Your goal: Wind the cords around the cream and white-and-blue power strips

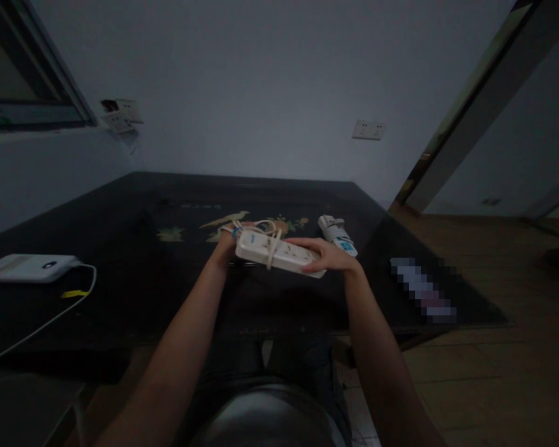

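A white power strip (279,252) with its cord wound round it is held above the dark table (135,261), between both hands. My left hand (227,243) grips its left end, fingers curled behind it near a blue band on the cord. My right hand (328,255) holds the right end, fingers wrapped along its front edge. Just beyond my right hand a small white plug adapter with a blue face (338,235) lies on the table.
A white box-like device (28,267) with a white cable (51,320) sits at the table's left edge. A blurred-out flat object (423,290) lies at the right. Wall sockets (368,129) are on the far wall; wooden floor (494,347) lies to the right.
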The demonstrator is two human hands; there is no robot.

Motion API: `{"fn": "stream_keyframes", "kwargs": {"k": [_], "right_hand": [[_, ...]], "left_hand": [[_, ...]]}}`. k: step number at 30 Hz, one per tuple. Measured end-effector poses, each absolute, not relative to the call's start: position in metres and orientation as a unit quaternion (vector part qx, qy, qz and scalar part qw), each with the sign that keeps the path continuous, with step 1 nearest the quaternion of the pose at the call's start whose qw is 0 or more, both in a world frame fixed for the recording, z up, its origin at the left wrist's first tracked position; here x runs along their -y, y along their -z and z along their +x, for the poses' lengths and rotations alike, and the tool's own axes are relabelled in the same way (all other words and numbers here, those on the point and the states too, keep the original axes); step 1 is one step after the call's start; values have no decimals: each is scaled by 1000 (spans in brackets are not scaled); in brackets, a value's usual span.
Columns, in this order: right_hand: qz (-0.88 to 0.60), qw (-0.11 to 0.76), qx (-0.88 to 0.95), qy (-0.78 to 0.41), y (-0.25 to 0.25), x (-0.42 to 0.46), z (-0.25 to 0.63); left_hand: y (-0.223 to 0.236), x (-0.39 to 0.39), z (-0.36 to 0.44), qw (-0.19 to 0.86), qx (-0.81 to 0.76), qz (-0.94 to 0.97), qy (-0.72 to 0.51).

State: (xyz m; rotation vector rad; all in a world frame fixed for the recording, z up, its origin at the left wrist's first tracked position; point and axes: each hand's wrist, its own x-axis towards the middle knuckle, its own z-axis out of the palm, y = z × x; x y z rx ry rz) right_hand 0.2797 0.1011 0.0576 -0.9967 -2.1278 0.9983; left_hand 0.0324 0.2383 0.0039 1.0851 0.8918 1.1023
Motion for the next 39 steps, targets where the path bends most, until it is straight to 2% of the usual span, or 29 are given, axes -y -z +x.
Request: {"fn": "stream_keyframes", "kwargs": {"k": [3, 7, 17, 23, 28, 33, 39], "right_hand": [[-394, 186, 820, -371, -57, -99, 282], [-460, 144, 801, -354, -51, -103, 285], [-647, 286, 673, -216, -29, -121, 296], [-701, 407, 569, -141, -24, -131, 302], [-676, 503, 522, -132, -29, -133, 301], [-566, 606, 519, -211, -31, -131, 298], [-584, 607, 504, -193, -30, -132, 298]], "left_hand": [[-6, -239, 33, 619, -386, 459, -506], [-15, -240, 33, 616, -363, 451, -535], [-30, -231, 39, 610, -311, 467, -560], [-30, -227, 40, 596, -333, 501, -532], [-16, -231, 42, 583, -387, 529, -480], [-4, -235, 45, 568, -415, 547, -453], [4, -231, 57, 573, -423, 550, -435]]}}
